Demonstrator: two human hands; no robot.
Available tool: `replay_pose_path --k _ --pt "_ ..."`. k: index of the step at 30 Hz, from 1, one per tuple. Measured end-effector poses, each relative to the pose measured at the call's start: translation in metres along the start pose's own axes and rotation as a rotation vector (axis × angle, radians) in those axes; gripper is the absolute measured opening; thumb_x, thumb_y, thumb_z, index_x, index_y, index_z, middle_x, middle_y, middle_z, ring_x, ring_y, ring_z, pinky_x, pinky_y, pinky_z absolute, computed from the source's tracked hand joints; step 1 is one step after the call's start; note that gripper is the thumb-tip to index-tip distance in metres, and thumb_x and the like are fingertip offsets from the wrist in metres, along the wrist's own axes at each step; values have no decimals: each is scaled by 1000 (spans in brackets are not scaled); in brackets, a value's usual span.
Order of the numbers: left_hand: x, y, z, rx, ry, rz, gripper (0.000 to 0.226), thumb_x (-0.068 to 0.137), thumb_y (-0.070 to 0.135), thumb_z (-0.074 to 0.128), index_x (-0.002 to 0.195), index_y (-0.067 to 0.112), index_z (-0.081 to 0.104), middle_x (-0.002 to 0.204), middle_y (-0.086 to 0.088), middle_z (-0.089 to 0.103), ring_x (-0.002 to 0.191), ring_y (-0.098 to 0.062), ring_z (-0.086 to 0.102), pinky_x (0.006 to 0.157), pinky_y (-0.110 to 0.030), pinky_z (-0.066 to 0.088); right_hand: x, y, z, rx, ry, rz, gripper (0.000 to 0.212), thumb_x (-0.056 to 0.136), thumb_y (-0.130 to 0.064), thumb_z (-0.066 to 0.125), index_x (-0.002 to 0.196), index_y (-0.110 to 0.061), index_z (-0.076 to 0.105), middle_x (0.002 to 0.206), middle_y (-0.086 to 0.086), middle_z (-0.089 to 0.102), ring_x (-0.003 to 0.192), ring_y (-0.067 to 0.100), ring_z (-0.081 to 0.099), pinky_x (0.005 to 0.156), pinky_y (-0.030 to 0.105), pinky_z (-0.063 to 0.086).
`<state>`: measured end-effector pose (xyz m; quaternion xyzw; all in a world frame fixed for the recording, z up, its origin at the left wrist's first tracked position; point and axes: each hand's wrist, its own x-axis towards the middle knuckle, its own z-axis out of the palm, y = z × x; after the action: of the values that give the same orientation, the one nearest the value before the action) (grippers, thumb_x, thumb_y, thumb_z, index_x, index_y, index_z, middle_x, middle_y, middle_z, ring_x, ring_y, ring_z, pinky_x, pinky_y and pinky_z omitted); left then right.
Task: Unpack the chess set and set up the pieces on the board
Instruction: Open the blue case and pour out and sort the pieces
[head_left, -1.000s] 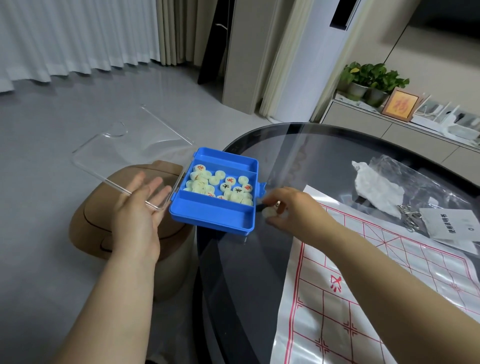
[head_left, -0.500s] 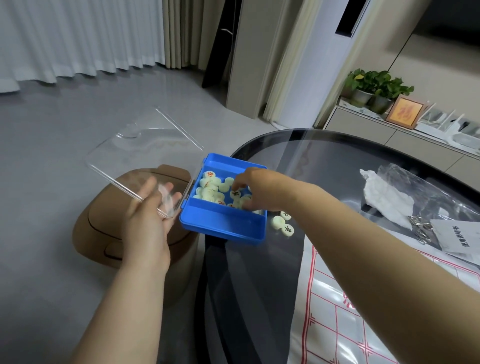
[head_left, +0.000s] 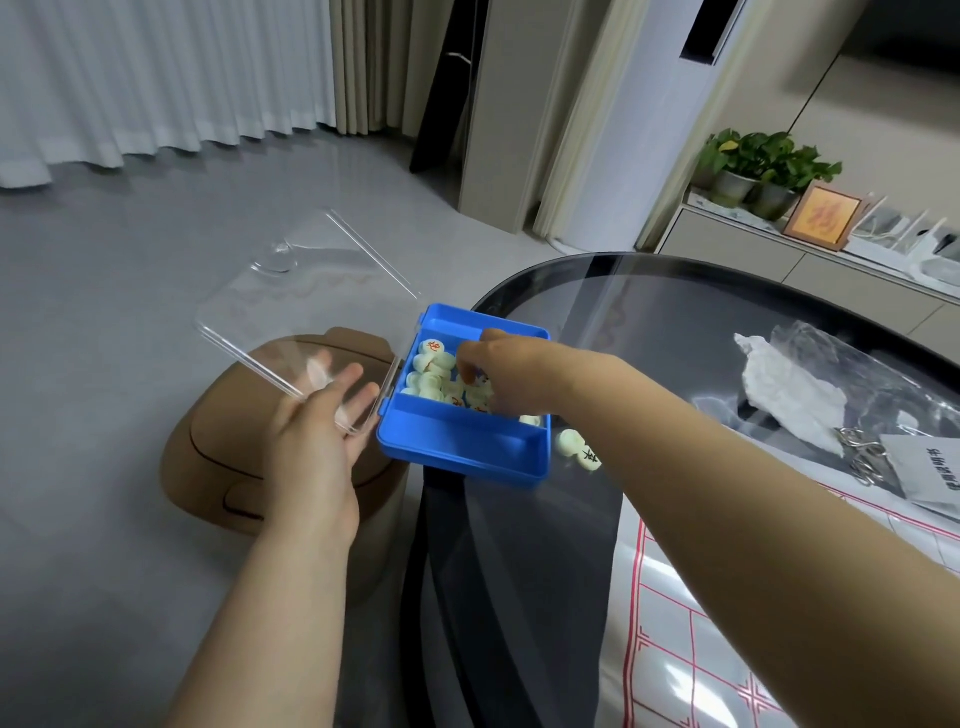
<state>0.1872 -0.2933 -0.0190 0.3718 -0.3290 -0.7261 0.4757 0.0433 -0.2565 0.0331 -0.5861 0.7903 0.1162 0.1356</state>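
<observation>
A blue plastic box sits at the left edge of the dark glass table, with its clear lid swung open out over the floor. Several cream round chess pieces with red or black characters lie in its back compartment. My right hand reaches into that compartment, its thumb and fingertips curled down and pinching pieces in the pile. My left hand is flat against the lid's near edge, fingers straight. Two pieces lie on the glass just right of the box. The white board sheet with red lines is spread at lower right.
A brown lidded bin stands on the floor below the lid. On the table's far right lie crumpled white paper, a clear plastic bag, metal rings and a printed leaflet. A sideboard with plants stands behind.
My right hand set pieces down on the glass beside the box, then moved left into the box's back compartment. My left hand stayed at the lid.
</observation>
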Motion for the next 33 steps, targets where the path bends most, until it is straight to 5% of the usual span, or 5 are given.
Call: replay_pose_path --k 5,13,18,24,33 --pt "-1 0 1 17 9 -11 25 93 9 41 87 31 53 91 8 61 84 -5 60 66 -18 47 2 -2 -3 -16 -14 14 36 90 -12 50 125 -10 42 127 10 42 86 18 39 52 16 28" --pt "1 -1 0 -1 3 -8 24 92 8 40 104 25 52 96 4 61 89 -10 61 70 -20 48 2 6 1 143 103 37 26 89 -10 47 115 -11 54 117 6 54 87 15 42 70 23 34" --pt "2 -1 0 -1 5 1 24 92 8 41 104 25 52 96 4 61 90 -11 61 70 -20 48 -19 20 -5 348 300 19 21 85 -5 52 103 -12 60 85 -7 50 73 9 47 60 17 38" --pt "3 0 0 -6 2 -1 33 92 4 37 119 17 49 96 4 61 98 -14 59 74 -20 48 -71 44 11 330 114 65 14 83 -11 57 87 -24 53 77 -13 47 68 6 47 61 15 38" --pt "-2 -2 -2 5 -27 0 25 92 5 39 109 22 48 104 -1 59 98 -15 60 83 -27 48 -69 34 7 368 267 95 32 85 -21 60 116 -15 51 92 -5 50 81 11 50 72 25 48"
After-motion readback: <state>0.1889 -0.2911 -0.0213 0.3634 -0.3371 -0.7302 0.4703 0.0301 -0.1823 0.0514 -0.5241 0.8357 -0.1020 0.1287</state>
